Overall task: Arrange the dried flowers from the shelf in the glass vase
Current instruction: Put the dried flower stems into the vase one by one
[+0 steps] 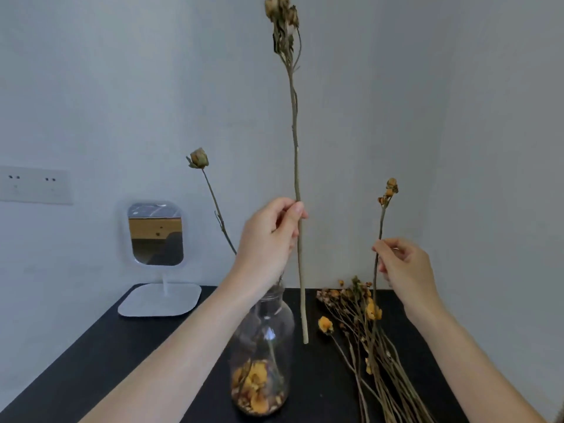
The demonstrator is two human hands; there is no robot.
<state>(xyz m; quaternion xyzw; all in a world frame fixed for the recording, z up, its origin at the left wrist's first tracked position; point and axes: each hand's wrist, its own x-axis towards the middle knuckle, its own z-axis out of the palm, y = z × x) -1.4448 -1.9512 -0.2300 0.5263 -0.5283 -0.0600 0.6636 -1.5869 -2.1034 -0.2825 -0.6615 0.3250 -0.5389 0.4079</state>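
My left hand (270, 236) pinches a long dried flower stem (294, 132) upright, its withered yellow heads near the top edge and its cut end hanging just right of the glass vase (265, 337). The vase stands on the black table, partly behind my left forearm, with yellow petals at its bottom and one dried rose (199, 158) leaning out to the left. My right hand (403, 267) holds a shorter dried stem (380, 227) with small orange buds, upright above the pile of dried flowers (366, 328) lying on the table at right.
A small white-framed mirror (155, 233) on a white base stands at the back left of the black table (91, 361). A wall socket plate (35, 186) is on the left wall. Pale walls close in behind and to the right.
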